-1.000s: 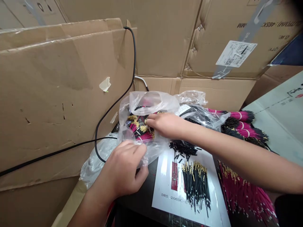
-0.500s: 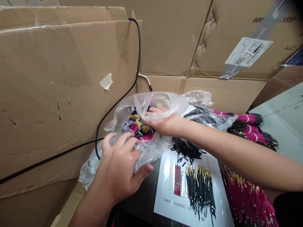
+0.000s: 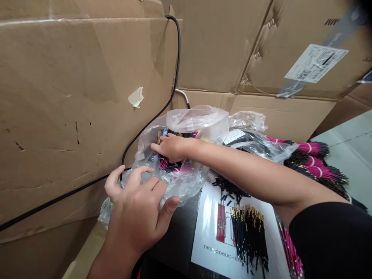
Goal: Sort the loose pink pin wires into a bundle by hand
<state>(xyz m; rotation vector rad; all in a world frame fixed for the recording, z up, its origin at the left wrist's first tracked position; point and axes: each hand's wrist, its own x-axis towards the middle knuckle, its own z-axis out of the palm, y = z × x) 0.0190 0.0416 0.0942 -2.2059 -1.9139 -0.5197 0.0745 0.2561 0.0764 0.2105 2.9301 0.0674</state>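
Note:
A clear plastic bag (image 3: pixel 186 190) lies open at the centre, with pink and black wire bundles (image 3: pixel 171 164) inside. My right hand (image 3: pixel 171 148) reaches into its mouth from the right, over the bundles. Its fingers are bent, and whatever they may hold is hidden. At the bag's near left side is my left hand (image 3: pixel 139 205), its fingers spread and nothing in it. A printed white sheet (image 3: pixel 207 232) to the right bears a pile of black wires with gold tips (image 3: pixel 250 236) and short black tubes (image 3: pixel 229 190).
Cardboard walls (image 3: pixel 58 97) stand left and behind. A black cable (image 3: pixel 177 62) hangs down beside the bag. More pink and black bundles (image 3: pixel 325 170) lie at the right, near another bag of black wires (image 3: pixel 255 143). Pink wires (image 3: pixel 290 248) show under the right sleeve.
My right hand has moved left and deeper over the bundles, out from under the plastic flap. My left hand has shifted slightly left and down, fingers still spread. The view has shifted a little.

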